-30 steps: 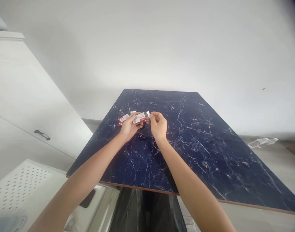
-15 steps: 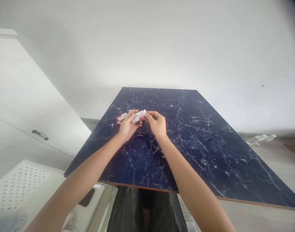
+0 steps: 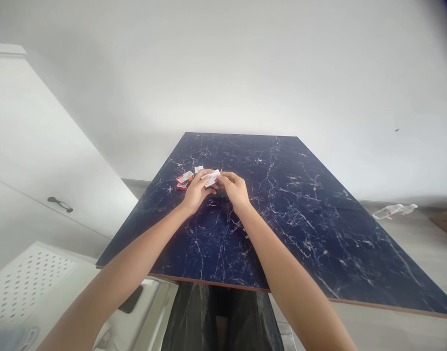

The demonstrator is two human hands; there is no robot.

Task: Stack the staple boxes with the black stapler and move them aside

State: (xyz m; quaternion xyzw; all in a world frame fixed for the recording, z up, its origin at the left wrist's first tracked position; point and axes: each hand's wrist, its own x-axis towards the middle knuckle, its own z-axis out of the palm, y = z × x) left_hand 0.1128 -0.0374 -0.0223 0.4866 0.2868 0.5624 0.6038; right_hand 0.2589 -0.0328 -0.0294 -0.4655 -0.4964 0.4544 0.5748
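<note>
My left hand [image 3: 196, 191] and my right hand [image 3: 235, 188] meet above the dark blue marble table [image 3: 303, 219], both pinched on a small white and red box [image 3: 212, 178]. The left fingers grip its near side, the right fingers close on its right end. Just left of the hands, a couple more small red and white boxes [image 3: 184, 178] lie on the table top. A small white piece [image 3: 198, 169] lies beside them.
A white cabinet [image 3: 33, 161] with a dark handle [image 3: 60, 203] stands to the left. A white perforated panel [image 3: 22, 285] and a dark phone-like object [image 3: 130, 300] sit low at the left. A clear plastic bottle [image 3: 395, 210] lies on the floor at the right.
The hands have drawn closer together on the small box and dropped slightly toward the table. The box shows less of its length between the fingers.
</note>
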